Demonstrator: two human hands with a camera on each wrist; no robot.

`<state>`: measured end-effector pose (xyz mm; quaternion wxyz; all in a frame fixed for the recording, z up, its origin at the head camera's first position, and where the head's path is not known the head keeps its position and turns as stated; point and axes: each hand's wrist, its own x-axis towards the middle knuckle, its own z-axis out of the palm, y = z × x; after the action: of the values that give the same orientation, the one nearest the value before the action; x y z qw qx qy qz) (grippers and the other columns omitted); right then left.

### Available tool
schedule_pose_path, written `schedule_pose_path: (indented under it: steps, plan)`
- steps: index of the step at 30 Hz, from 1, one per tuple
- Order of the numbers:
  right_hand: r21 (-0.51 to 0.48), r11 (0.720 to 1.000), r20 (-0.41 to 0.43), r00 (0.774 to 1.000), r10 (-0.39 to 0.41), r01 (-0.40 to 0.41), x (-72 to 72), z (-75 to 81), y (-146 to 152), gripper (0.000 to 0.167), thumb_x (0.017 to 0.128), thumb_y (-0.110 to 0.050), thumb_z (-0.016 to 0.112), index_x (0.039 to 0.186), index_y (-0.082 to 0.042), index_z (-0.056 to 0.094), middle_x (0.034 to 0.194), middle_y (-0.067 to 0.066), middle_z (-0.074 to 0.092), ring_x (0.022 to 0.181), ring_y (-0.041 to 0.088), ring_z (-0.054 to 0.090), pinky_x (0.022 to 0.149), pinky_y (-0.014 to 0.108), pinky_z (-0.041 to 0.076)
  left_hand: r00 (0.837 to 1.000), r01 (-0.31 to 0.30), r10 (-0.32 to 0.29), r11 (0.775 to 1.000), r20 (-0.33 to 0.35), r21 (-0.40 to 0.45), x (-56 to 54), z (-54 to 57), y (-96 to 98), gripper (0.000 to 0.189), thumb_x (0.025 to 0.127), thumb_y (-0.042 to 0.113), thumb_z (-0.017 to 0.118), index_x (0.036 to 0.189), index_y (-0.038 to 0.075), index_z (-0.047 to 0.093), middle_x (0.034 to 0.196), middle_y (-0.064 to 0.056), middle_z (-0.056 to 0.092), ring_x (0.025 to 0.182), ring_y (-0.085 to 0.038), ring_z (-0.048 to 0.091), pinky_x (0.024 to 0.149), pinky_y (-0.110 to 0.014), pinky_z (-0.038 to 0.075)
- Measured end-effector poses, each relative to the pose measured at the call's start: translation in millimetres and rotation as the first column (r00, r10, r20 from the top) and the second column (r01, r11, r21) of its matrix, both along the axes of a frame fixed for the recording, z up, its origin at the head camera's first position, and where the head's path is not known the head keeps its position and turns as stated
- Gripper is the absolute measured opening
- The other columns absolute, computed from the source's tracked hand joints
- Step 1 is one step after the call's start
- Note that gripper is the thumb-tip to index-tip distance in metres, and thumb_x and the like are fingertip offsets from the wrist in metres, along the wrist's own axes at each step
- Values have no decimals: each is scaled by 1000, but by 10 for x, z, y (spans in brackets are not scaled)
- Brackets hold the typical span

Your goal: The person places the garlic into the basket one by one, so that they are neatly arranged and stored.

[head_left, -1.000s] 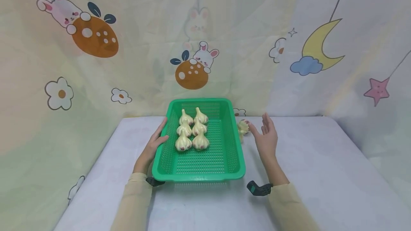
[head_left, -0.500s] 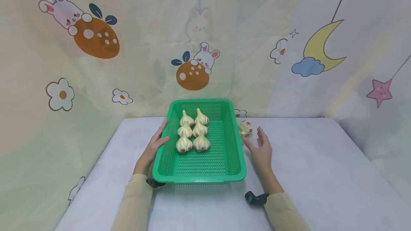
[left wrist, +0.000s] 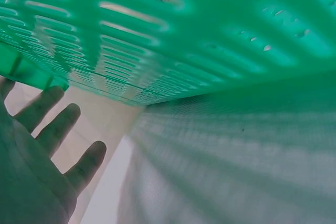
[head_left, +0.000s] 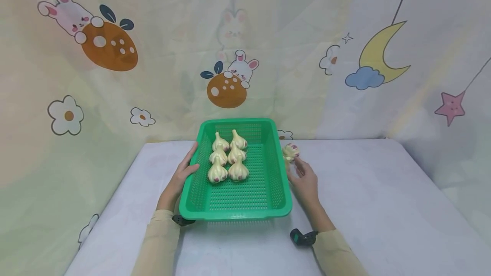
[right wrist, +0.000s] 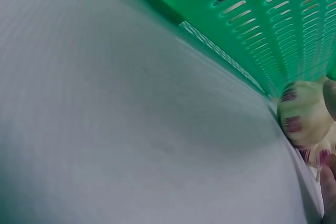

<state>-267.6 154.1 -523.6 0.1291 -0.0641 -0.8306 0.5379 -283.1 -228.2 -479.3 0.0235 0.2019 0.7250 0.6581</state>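
Note:
A green plastic basket [head_left: 237, 215] holds several garlic bulbs [head_left: 238, 171] in two columns on its left side. My left hand [head_left: 177, 184] rests against the basket's left side, thumb at the rim; in the left wrist view its fingers [left wrist: 86, 165] are straight and spread. Beside the basket's right wall, my right hand [head_left: 307, 185] pinches a garlic bulb [right wrist: 302, 114] between thumb and fingers, mostly hidden by the hand and basket in the head view. Just beyond it lies another garlic bulb [head_left: 291, 150] with purple-streaked skin.
The basket stands on a white-covered table [head_left: 368, 199]. Behind the table hangs a cloth backdrop [head_left: 299, 76] printed with rabbits, flowers and a moon. Dark wrist cameras, such as the right one [head_left: 303, 237], sit low beside the basket.
My right hand has moved down and left toward the basket's right wall, and its fingers have closed in round a garlic bulb there. My left hand stays at the basket's left side.

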Motion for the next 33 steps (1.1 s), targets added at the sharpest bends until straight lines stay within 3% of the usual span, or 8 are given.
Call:
schedule_pose_path:
  steps: [6,11,27,33]
  plan:
    - [59,997,45,998,48,-51,-43,12,-40,66,82,-28,73,140,-12,46,141,9,48,133,28,44,107,36,40,999,-17,16,999,-31,-27,-32,-64,-37,63,99,14,38,154,26,11,161,6,5,148,-21,0,117,-53,5]
    - [64,995,102,992,73,-80,-75,26,-100,70,79,-21,74,141,-9,44,143,12,46,133,31,44,106,38,41,999,-36,35,999,-36,-34,-33,-59,-44,63,98,15,38,154,26,12,161,6,5,149,-21,0,117,-53,4]
    - [114,992,53,997,-55,48,-97,13,-220,68,77,-7,72,139,-3,45,137,19,50,125,34,52,100,43,45,999,-28,27,999,-31,-35,-32,-76,-14,62,98,15,39,154,27,13,161,7,6,148,-19,0,118,-52,3]
    - [158,986,32,997,-67,61,-107,-15,-227,67,76,-11,74,137,-3,47,136,18,52,123,33,54,99,40,47,1000,-13,13,1000,-23,-16,-32,-62,-19,63,98,14,38,154,25,12,161,6,5,148,-20,1,117,-53,5]
